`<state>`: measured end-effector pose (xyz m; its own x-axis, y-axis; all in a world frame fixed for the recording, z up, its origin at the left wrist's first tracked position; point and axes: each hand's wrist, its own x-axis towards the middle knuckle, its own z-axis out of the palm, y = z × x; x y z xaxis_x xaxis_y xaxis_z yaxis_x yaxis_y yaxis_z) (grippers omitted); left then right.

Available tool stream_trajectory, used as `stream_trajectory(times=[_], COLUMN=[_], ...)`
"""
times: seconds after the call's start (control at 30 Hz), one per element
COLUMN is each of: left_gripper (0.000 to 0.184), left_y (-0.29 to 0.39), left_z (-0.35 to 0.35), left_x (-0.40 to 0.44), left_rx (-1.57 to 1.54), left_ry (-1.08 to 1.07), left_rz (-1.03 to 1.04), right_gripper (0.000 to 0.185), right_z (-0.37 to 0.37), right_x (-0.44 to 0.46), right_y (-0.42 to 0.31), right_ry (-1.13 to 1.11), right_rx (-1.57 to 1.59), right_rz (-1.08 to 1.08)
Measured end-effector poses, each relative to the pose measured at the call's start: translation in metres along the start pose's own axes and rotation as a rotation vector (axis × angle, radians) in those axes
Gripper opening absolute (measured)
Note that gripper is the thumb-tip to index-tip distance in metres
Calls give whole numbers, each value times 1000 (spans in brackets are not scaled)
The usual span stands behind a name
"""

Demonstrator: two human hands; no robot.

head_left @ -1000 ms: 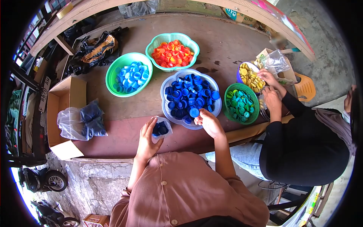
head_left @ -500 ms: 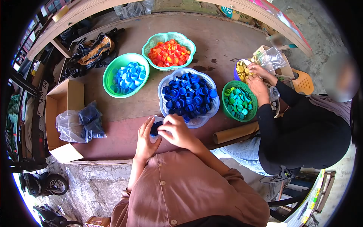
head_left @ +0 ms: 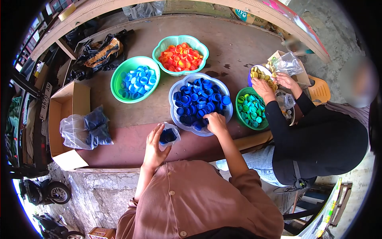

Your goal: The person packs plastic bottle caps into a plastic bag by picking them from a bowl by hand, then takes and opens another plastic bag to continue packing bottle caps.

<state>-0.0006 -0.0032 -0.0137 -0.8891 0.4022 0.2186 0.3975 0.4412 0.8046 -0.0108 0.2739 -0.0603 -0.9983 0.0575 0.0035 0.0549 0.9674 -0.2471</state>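
My left hand (head_left: 154, 146) is closed around a small clear plastic bag (head_left: 176, 137), its mouth facing up, with dark blue bottle caps (head_left: 168, 136) inside. To the right, my right hand (head_left: 217, 122) reaches over the near rim of a pale blue plastic basket (head_left: 174, 112). Its fingers are pinched on a dark blue cap among the heap of dark blue bottle caps (head_left: 199, 97); the fingertips are partly hidden.
A green bowl (head_left: 115, 89) holds light blue caps, and a mint basket (head_left: 157, 44) holds orange ones. Green caps fill a green basket (head_left: 240, 119). Filled bags lie by a cardboard box (head_left: 61, 103). At right, a co-worker (head_left: 318, 139) handles yellow caps (head_left: 260, 75).
My right hand has left the bag and moved right to the basket of dark blue caps. My left hand still holds the bag, its opening now uncovered. The co-worker's hands have shifted.
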Motion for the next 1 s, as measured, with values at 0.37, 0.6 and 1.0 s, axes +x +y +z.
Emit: stream_trajectory(times=[0.37, 0.6, 1.0], left_gripper=[72, 72, 71], left_y=[2, 5, -3], left_z=[1, 3, 5], left_x=[0, 0, -1], left_rx=[0, -24, -3], left_ry=[3, -5, 2], left_rz=[-10, -20, 7], right_gripper=[36, 33, 27], right_z=[-28, -55, -48], right_x=[-17, -31, -28], right_y=[-10, -36, -119], right_ry=[184, 344, 368], right_rx=[437, 471, 527], right_rz=[-131, -220, -586])
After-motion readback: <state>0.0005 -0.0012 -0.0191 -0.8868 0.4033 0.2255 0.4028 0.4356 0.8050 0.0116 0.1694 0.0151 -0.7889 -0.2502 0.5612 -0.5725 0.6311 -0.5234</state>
